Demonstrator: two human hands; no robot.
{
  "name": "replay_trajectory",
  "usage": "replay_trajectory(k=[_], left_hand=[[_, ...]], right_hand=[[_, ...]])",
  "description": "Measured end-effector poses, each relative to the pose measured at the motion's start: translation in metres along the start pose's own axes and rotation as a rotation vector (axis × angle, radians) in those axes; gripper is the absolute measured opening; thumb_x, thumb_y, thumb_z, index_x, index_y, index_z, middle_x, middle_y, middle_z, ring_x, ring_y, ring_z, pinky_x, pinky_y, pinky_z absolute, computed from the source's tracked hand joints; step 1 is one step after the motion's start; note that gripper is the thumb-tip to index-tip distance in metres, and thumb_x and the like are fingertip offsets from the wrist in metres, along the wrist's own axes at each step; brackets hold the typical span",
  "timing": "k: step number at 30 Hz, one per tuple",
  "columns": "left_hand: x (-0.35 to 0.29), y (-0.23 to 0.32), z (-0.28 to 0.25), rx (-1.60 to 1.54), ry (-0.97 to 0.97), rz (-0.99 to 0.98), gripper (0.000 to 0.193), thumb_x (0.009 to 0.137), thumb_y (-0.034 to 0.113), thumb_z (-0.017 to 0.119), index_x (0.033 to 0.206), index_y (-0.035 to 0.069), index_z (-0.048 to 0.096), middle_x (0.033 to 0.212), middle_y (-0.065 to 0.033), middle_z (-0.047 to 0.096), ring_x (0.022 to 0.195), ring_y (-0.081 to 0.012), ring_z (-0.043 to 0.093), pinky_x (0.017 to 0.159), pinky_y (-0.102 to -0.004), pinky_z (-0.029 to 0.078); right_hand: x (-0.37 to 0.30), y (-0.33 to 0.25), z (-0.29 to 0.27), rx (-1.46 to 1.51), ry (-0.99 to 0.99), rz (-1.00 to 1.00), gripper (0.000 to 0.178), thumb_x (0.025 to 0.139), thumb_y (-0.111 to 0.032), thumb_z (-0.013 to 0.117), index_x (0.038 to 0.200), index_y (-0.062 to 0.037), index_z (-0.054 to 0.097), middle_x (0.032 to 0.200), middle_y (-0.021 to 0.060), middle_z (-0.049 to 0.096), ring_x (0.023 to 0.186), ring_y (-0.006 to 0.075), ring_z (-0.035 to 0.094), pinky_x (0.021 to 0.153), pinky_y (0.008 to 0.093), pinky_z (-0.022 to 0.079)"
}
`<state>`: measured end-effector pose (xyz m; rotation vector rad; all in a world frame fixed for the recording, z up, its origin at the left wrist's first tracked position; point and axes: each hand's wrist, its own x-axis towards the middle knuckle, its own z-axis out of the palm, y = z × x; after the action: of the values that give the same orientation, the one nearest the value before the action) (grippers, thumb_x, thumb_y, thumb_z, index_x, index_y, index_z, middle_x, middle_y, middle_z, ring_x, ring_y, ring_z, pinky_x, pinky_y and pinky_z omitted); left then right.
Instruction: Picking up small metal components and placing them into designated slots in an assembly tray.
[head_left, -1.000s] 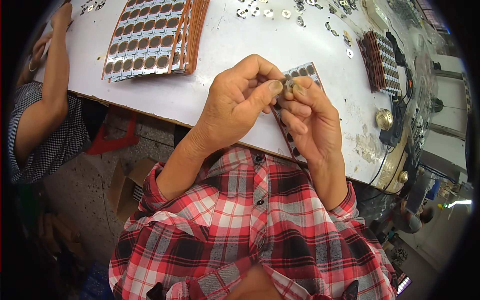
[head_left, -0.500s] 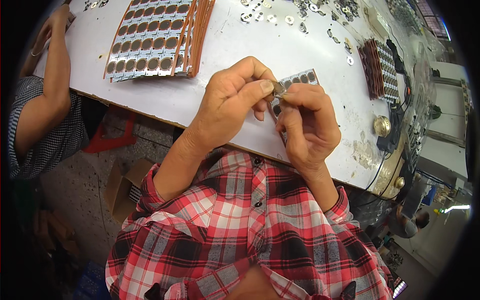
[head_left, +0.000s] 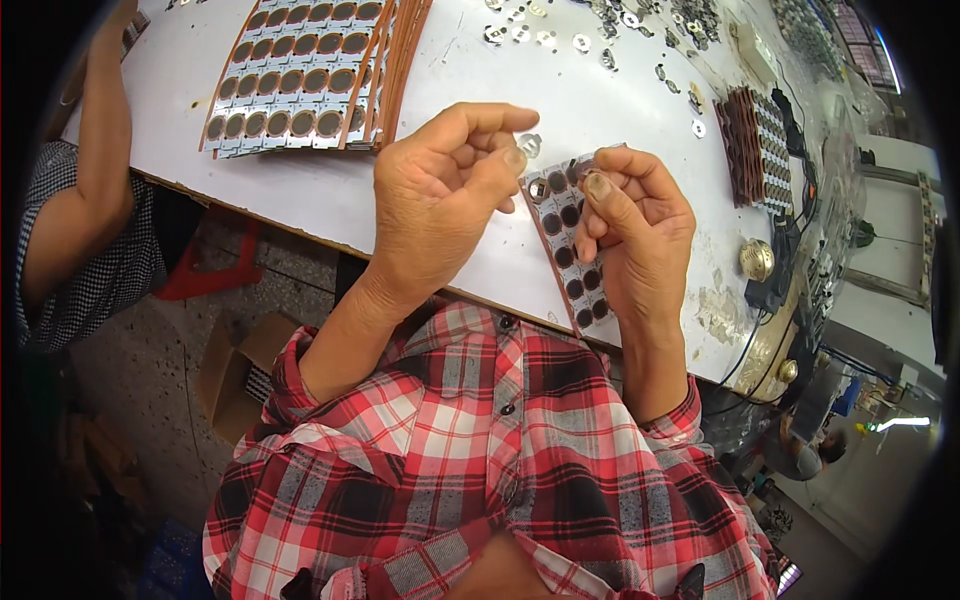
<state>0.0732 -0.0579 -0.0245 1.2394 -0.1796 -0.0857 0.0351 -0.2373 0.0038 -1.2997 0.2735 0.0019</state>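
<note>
Filling most of the upper frame, the white table (head_left: 480,60) bears a thick stack of panels (head_left: 290,85) at upper left. Right of centre lies 1 thin panel (head_left: 566,245) dotted with dark rounds; it looks light and stiffish, best lifted by its long edges. Over it is the right hand (head_left: 645,225), thumb and forefinger brought together; from here I can't tell whether anything sits between them. The left hand (head_left: 430,195) is nearer centre, forefinger stretched past the thumb. Smallest, 1 silvery disc (head_left: 530,146) shows at that thumb's tip; pinched or loose, I can't make out. It's probably feather-light, rigid and slick, so 2 fingertips on its rim would suit.
</note>
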Motion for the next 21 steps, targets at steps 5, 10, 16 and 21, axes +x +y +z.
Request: replay_trajectory(k=[5, 10, 16, 21], left_hand=[[-0.002, -0.004, -0.003, 0.065, -0.033, 0.063, 0.012, 0.094, -0.004, 0.060, 0.101, -0.002, 0.070, 0.089, -0.0014, 0.065, 0.074, -0.0037, 0.060, 0.064, -0.0187, 0.050], [-0.005, 0.000, -0.004, 0.129, -0.082, 0.062, 0.016, 0.096, 0.000, 0.056, 0.101, -0.003, 0.070, 0.090, -0.0022, 0.063, 0.077, -0.0070, 0.057, 0.070, -0.0225, 0.049], [-0.005, -0.010, 0.001, 0.531, -0.007, 0.318, 0.015, 0.090, -0.006, 0.063, 0.102, -0.001, 0.070, 0.087, -0.0049, 0.061, 0.069, -0.0103, 0.061, 0.059, -0.0254, 0.050], [-0.008, -0.017, 0.001, 1.025, -0.001, 0.572, 0.026, 0.077, -0.007, 0.070, 0.103, -0.001, 0.071, 0.089, -0.0089, 0.060, 0.073, -0.0239, 0.066, 0.058, -0.0336, 0.054]], right_hand=[[0.002, -0.003, -0.003, -0.122, 0.014, -0.132, 0.020, 0.095, 0.001, 0.068, 0.114, 0.0053, 0.066, 0.085, 0.0065, 0.066, 0.064, 0.0085, 0.058, 0.050, 0.0228, 0.049], [0.001, -0.004, -0.007, -0.063, 0.021, -0.083, 0.019, 0.094, 0.002, 0.067, 0.113, 0.0055, 0.068, 0.086, 0.0064, 0.067, 0.063, 0.0084, 0.058, 0.049, 0.0226, 0.048], [0.005, -0.005, -0.011, -0.267, 0.035, -0.095, 0.016, 0.093, 0.000, 0.070, 0.109, 0.0036, 0.071, 0.086, 0.0044, 0.068, 0.060, 0.0050, 0.056, 0.048, 0.0190, 0.044], [0.008, -0.004, -0.017, -0.563, -0.024, -0.238, 0.016, 0.094, 0.001, 0.071, 0.109, 0.0024, 0.073, 0.088, 0.0031, 0.071, 0.060, 0.0023, 0.055, 0.049, 0.0167, 0.041]])
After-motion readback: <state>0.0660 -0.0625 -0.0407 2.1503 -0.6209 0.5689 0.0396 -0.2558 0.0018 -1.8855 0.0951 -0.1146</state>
